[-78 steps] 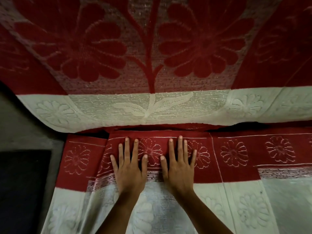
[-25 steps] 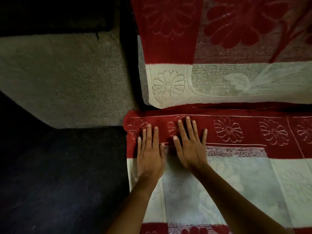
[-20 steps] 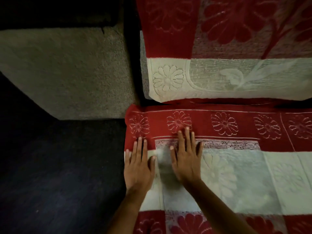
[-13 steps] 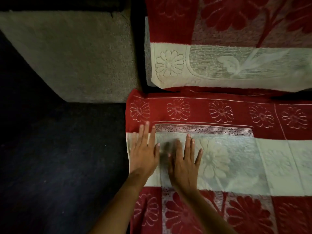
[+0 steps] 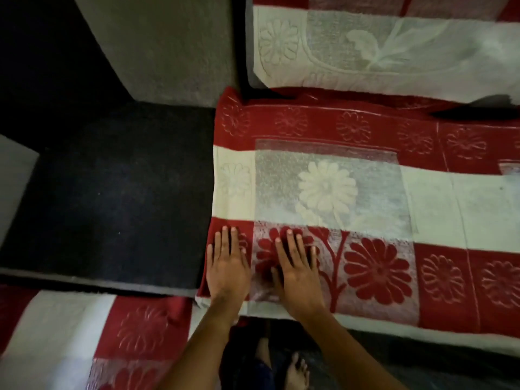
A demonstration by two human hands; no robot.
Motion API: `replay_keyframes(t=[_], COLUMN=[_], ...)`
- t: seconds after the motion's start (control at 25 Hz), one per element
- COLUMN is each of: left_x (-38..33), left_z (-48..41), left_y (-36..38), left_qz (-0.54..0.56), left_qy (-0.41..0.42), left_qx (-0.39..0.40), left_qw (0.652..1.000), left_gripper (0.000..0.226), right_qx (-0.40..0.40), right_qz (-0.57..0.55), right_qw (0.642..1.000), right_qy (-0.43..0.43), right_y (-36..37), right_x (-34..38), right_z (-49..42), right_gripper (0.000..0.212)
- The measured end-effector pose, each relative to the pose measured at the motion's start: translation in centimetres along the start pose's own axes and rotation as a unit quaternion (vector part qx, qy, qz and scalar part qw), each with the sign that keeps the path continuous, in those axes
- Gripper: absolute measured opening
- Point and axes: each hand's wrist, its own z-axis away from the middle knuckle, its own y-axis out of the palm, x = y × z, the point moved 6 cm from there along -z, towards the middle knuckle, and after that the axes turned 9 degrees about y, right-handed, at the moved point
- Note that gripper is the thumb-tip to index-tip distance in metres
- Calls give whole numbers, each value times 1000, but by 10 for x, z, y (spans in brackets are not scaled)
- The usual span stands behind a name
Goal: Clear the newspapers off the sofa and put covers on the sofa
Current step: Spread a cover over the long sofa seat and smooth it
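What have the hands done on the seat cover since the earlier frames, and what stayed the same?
The left hand and right hand shifted to the left end of the seat cover, then slid from its back strip toward its front edge, where they now press flat. Nothing was gripped or let go. The fingers stayed straight, hands side by side; the backrest cover hangs unchanged.

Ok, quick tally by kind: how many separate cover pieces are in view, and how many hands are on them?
Red-and-white cover pieces: 3 (seat cover, backrest cover, and a lower-left cover that looks like a separate piece)
Hands: 2 (left hand and right hand, both flat on the seat cover, fingers straight)
Total: 5
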Motion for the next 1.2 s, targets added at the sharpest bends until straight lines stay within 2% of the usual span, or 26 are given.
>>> replay_keyframes(t=[0.12,0.2,0.28,0.36,0.48,0.6,0.68,0.72,0.8,0.84,0.92,1.0,1.04,1.08,1.12,1.2], left_x=[-5,-23,-35,-32,-21,-30,-48,-59,-85,-96,-119,-145,-158,-173,-185,-207], left_z=[33,54,74,88,111,134,145,149,159,163,168,170,168,165,163,159], left_y=[2,2,13,26,41,47,52,58,77,87,107,121,126,130,134,144], left_qz=[-19,-17,9,27,48,64,89,132,261,323,424,501,527,545,558,571], left_qy=[-13,37,86,86,62,51,67,70,26,-27,-157,-246,-267,-280,-286,-282], left_qx=[48,60,64,70,83,109,118,132,180,204,235,253,258,261,262,265], left_qw=[999,997,994,994,993,991,987,980,948,924,861,790,765,746,734,724], left_gripper=[60,63,63,68,73,70,61,54,42,37,32,29,29,29,30,32], right_qx=[17,21,28,60,116,121,86,64,26,17,22,30,20,5,-8,-27], right_qz=[-7,-51,-87,-97,-79,-139,-230,-291,-409,-456,-545,-633,-668,-697,-717,-744], right_qw=[999,998,994,989,988,981,963,939,852,791,646,509,458,423,403,383], right_qy=[-50,-16,54,91,68,57,112,170,326,408,534,583,586,580,569,548], right_y=[7,3,0,0,5,9,4,0,-1,3,17,29,33,34,34,35], right_x=[-3,-9,-18,-27,-35,-42,-52,-62,-99,-120,-162,-196,-214,-233,-251,-281], right_z=[57,79,88,90,107,129,142,149,167,175,191,197,194,189,183,168], right_gripper=[69,71,70,67,68,58,47,40,27,22,14,15,19,22,27,39])
